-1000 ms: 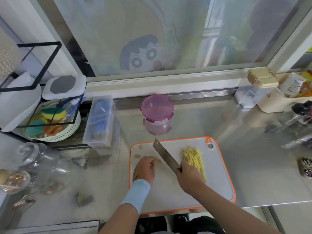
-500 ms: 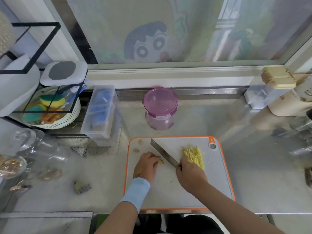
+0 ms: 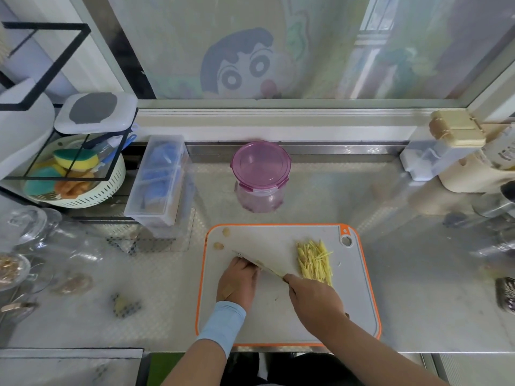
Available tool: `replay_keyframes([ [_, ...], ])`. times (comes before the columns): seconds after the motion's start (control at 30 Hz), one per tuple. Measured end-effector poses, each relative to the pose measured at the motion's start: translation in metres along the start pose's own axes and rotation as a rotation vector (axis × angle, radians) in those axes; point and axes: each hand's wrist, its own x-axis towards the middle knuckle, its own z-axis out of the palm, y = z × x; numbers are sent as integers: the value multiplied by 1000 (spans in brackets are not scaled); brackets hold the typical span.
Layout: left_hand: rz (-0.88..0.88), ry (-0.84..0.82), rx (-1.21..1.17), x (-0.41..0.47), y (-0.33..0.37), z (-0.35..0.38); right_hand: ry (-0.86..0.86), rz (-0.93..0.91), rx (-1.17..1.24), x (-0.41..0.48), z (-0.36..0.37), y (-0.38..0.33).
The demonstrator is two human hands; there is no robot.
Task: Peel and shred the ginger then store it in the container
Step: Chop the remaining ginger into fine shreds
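I see the right hand (image 3: 315,299) wrapped round the knife (image 3: 260,265) handle, with the blade running up-left. The left hand (image 3: 238,282) curls knuckles-down beside it on the cutting board (image 3: 278,324); I cannot tell what it pins. Right of the blade lie pale yellow ginger shreds (image 3: 315,261), their strands pointing away. The pink-lidded container (image 3: 260,174) stands beyond on the table (image 3: 418,274).

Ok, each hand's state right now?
Left hand: curled against the knife; whether it holds anything cannot be told.
Right hand: grips the knife.
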Motion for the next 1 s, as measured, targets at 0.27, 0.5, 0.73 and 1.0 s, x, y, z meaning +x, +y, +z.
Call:
replay_keyframes([
  [0.27, -25, 28, 6, 1, 2, 3, -35, 22, -81, -6, 0, 2],
  [0.5, -46, 11, 12, 2, 5, -1, -80, -8, -114, 8, -7, -13],
  [0.73, -64, 32, 2, 0, 7, -3, -36, -25, -127, 6, -10, -8],
  [1.0, -94, 27, -21, 0, 6, -1, -63, -20, -75, 13, -6, -18],
])
